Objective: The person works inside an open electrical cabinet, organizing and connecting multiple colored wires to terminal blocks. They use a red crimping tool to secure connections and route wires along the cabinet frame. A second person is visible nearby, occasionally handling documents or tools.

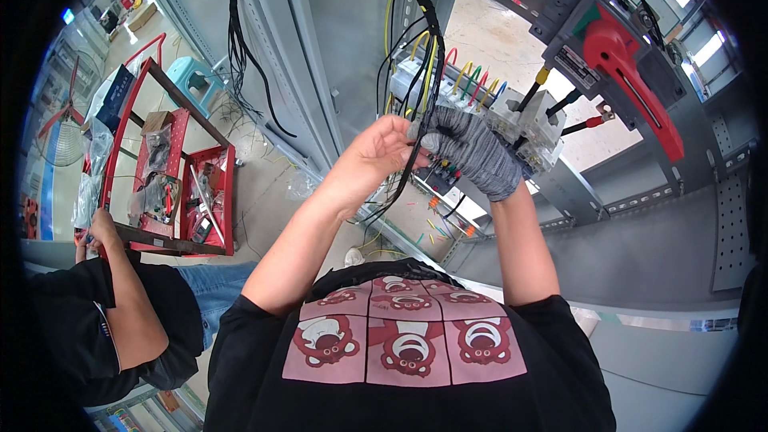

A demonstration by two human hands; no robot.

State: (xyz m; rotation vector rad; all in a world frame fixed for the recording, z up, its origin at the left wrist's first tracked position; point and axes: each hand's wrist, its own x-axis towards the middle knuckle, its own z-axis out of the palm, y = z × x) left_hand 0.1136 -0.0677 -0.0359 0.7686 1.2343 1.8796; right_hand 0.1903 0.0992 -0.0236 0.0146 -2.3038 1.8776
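Note:
A wire bundle, wrapped in black, comes down from the top of an open metal cabinet, with loose black and yellow-green wires beside it. My bare left hand has its fingers closed on the black wires at the bundle's lower part. Right against it, my right hand, in a grey knitted glove, is closed around the same wires; its fingertips partly hide them. Below both hands the black wires hang in a loose curve. Behind the hands stands a row of white circuit breakers with coloured wires.
A red switch handle juts out at the right. Another bundle of black wires hangs at the left. Beyond are a red tool cart, a blue stool, a fan and a co-worker. Wire scraps lie below.

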